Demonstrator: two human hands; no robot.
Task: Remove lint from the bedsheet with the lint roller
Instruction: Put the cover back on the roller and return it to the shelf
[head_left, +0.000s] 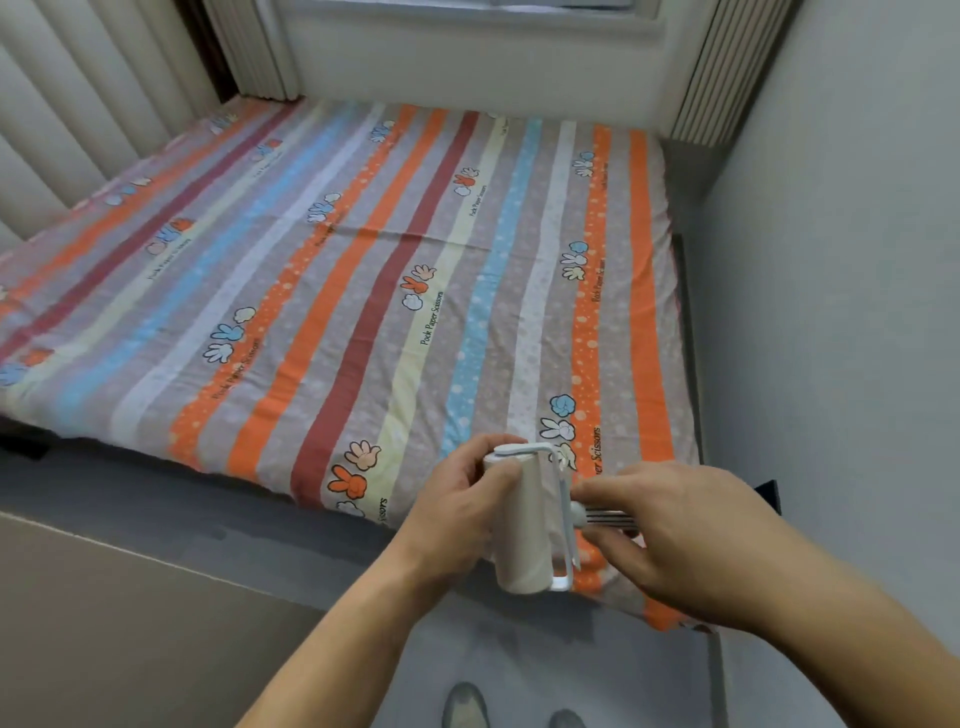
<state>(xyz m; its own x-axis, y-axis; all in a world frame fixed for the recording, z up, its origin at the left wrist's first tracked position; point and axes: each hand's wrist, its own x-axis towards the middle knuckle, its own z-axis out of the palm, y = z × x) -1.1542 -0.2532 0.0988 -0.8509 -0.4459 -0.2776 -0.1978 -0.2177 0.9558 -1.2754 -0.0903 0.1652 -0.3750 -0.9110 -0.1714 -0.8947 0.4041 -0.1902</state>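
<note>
Rolling looks not yet begun: the roller (522, 530) is held over the near edge of the bedsheet (363, 260), left hand (452, 519) fingers wrapped round its roll, right hand (691, 535) fingers pinching its handle, so the whole bedsheet seems left to do.

We look down on a small room where a bed nearly fills the far end, its dark bed frame (687, 322) running just beside the pale grey wall (841, 260) on the right. Cream padded panels (78, 104) line the bed's left edge. Past its far edge we see a deep white sill (467, 57) under a window (561, 4), with a ribbed panel (727, 67) at the far right corner. Grey floor (156, 493) borders the near edge, meeting a beige strip (104, 623) at lower left. The light is soft and even.
</note>
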